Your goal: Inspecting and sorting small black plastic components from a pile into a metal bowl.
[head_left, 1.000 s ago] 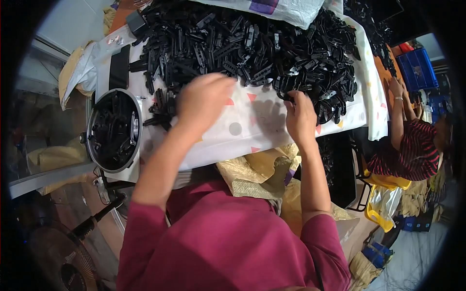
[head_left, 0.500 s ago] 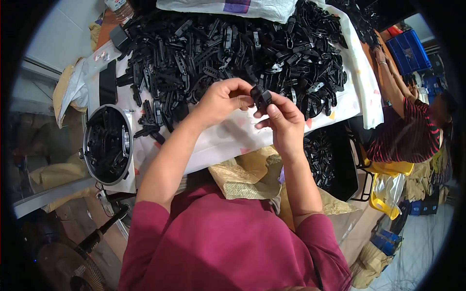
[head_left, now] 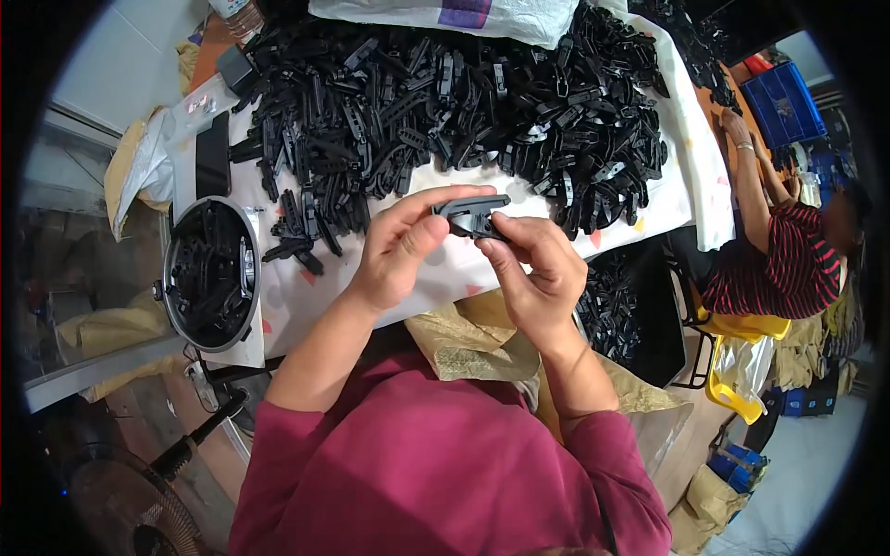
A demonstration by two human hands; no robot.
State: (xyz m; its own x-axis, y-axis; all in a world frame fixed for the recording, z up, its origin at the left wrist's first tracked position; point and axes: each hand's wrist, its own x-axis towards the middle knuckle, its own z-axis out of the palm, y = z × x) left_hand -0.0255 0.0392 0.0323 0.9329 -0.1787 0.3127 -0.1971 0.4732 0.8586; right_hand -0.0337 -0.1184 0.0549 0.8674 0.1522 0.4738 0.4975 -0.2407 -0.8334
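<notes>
Between my two hands is a black plastic part (head_left: 475, 206), long and narrow with an open slot along it. My left hand (head_left: 397, 248) grips its left end, thumb in front and fingers behind. The fingertips and thumb of my right hand (head_left: 540, 271) pinch the right end from below. Whether a second, smaller piece sits at the right fingertips I cannot tell. Beyond my hands, a wide pile of similar black plastic parts (head_left: 371, 111) covers the far side of the table (head_left: 352, 278).
A round metal pan (head_left: 215, 343) of black parts stands at the left, beside a dark phone-like slab (head_left: 212, 156). A black crate (head_left: 663, 315) of small parts is at the right. A white sack (head_left: 528, 18) lies across the pile. Another person (head_left: 769, 241) works at the far right.
The black part has turned from end-on to lengthwise across my view. Both hands have come lower, nearer to me, and my left hand has shifted left.
</notes>
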